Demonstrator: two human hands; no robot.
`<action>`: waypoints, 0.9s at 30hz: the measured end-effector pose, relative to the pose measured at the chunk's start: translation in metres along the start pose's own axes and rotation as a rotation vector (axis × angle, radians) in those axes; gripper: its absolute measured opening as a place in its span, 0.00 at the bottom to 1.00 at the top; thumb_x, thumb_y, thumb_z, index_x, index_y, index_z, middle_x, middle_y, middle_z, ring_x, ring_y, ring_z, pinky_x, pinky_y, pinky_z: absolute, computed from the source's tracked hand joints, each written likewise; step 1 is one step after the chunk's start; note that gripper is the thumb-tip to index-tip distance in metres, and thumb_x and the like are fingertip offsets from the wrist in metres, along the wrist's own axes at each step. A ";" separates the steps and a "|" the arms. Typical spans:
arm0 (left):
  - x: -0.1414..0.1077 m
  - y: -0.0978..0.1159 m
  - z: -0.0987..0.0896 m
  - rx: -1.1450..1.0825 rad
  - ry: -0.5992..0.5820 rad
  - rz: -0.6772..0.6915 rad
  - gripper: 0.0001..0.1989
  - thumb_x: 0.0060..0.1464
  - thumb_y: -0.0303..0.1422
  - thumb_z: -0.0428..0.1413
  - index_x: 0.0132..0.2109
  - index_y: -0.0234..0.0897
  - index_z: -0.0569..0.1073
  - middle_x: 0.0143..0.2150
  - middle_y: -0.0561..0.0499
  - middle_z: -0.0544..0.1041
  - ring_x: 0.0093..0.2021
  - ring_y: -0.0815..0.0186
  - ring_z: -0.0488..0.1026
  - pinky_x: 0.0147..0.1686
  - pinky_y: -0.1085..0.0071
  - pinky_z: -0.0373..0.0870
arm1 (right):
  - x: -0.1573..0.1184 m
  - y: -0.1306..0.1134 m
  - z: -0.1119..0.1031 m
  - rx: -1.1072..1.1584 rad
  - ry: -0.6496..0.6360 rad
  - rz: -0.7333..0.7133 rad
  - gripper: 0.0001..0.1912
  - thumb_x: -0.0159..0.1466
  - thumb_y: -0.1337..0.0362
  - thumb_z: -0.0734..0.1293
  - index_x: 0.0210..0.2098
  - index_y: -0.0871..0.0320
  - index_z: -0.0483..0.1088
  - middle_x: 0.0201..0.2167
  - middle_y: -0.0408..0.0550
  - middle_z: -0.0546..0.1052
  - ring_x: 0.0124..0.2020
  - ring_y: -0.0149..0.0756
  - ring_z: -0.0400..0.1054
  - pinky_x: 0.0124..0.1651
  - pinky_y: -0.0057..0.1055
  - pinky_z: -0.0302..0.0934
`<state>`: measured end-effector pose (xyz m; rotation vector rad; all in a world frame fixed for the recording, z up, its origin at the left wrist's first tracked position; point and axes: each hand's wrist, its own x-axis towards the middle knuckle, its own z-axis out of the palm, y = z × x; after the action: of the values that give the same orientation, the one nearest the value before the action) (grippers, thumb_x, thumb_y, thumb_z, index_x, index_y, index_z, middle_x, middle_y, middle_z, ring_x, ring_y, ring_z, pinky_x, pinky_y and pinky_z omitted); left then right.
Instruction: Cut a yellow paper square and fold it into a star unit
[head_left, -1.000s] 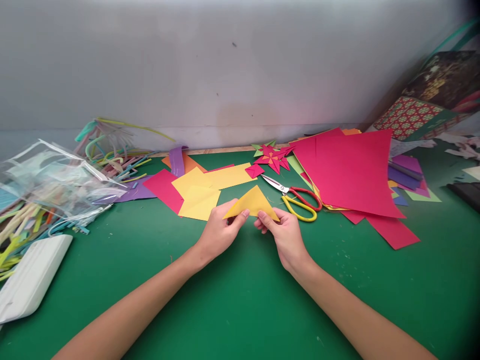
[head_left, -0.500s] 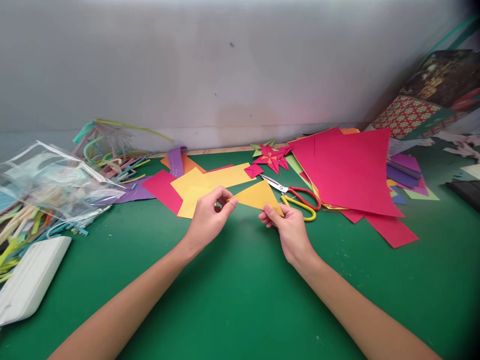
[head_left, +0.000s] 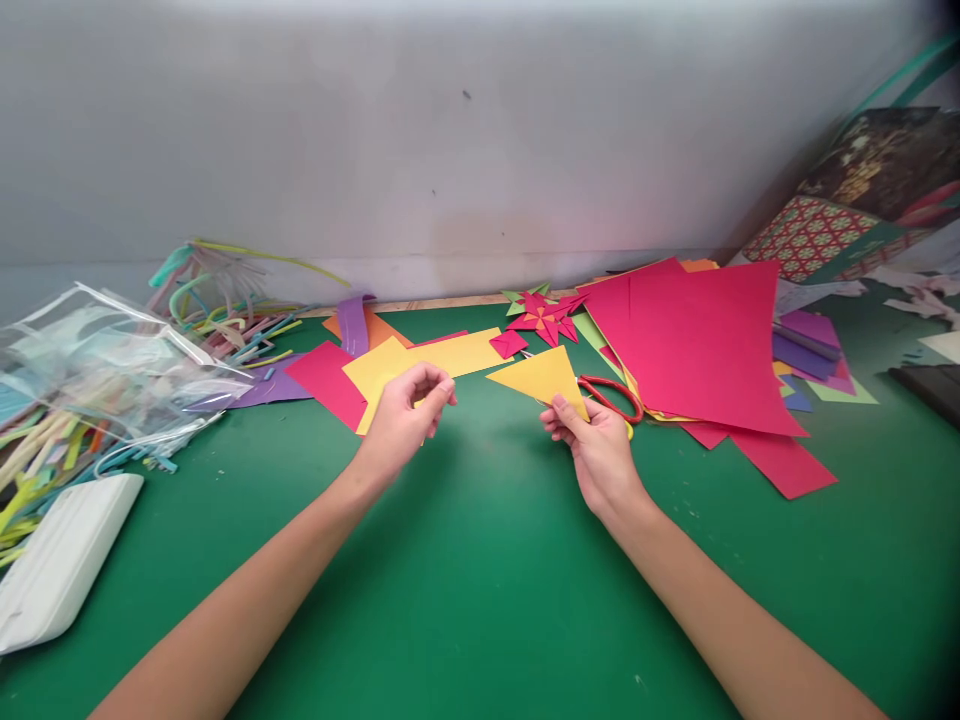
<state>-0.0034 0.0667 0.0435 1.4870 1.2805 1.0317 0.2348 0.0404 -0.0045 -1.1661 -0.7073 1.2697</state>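
Right hand: near the centre of the frame, slightly to the right, we see the right hand (head_left: 600, 455) pinching a corner of the yellow triangle between thumb and fingers.
Yellow triangle: we find the yellow triangle (head_left: 541, 377) at mid-frame, held above the green table (head_left: 472, 590), one sharp point towards the left.
Left hand: left of centre, we see the left hand (head_left: 405, 415) with its fingers curled and thumb close to the index finger, well apart from the triangle; we cannot tell whether the tips meet, and we see nothing in its grasp.
Scissors: right of centre, the scissors (head_left: 616, 401) show us mostly a red handle loop, partly hidden behind the triangle and right hand.
Yellow sheets: behind the left hand, we see yellow sheets (head_left: 469, 352) overlapping a red piece (head_left: 330, 385).
Red star: just above centre, we see a folded red star (head_left: 546, 322) with a small red square (head_left: 508, 344) beside it.
Large red sheet: right of centre, we see the large red sheet (head_left: 697, 350) lying over other papers.
Left edge: we see a clear plastic bag (head_left: 112, 350) above a white case (head_left: 71, 560).
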 end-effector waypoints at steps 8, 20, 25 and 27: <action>-0.020 -0.012 0.042 -0.025 -0.291 -0.069 0.17 0.63 0.47 0.57 0.41 0.36 0.76 0.31 0.52 0.73 0.25 0.71 0.66 0.22 0.75 0.64 | -0.020 0.005 0.014 -0.078 -0.177 0.030 0.15 0.59 0.52 0.78 0.30 0.59 0.80 0.27 0.49 0.81 0.29 0.35 0.70 0.33 0.31 0.63; -0.015 -0.016 0.033 -0.039 -0.171 -0.047 0.17 0.69 0.45 0.50 0.39 0.37 0.74 0.31 0.52 0.72 0.25 0.71 0.67 0.22 0.75 0.66 | -0.015 0.005 0.012 -0.092 -0.126 0.023 0.16 0.59 0.52 0.78 0.30 0.60 0.80 0.28 0.50 0.82 0.29 0.35 0.70 0.33 0.30 0.62; -0.012 -0.020 0.032 -0.059 -0.150 -0.032 0.18 0.69 0.45 0.49 0.39 0.36 0.74 0.34 0.50 0.74 0.28 0.70 0.70 0.22 0.75 0.68 | -0.013 0.006 0.011 -0.091 -0.114 0.024 0.17 0.58 0.51 0.78 0.29 0.60 0.80 0.27 0.50 0.81 0.28 0.35 0.70 0.33 0.30 0.62; -0.012 -0.020 0.033 -0.110 -0.142 -0.032 0.18 0.69 0.45 0.49 0.39 0.36 0.73 0.39 0.48 0.76 0.30 0.69 0.70 0.21 0.75 0.68 | -0.013 0.006 0.011 -0.094 -0.116 0.029 0.17 0.58 0.50 0.78 0.29 0.59 0.80 0.27 0.50 0.82 0.28 0.35 0.70 0.33 0.30 0.62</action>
<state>0.0223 0.0525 0.0151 1.4252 1.1263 0.9435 0.2198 0.0302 -0.0040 -1.1890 -0.8458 1.3486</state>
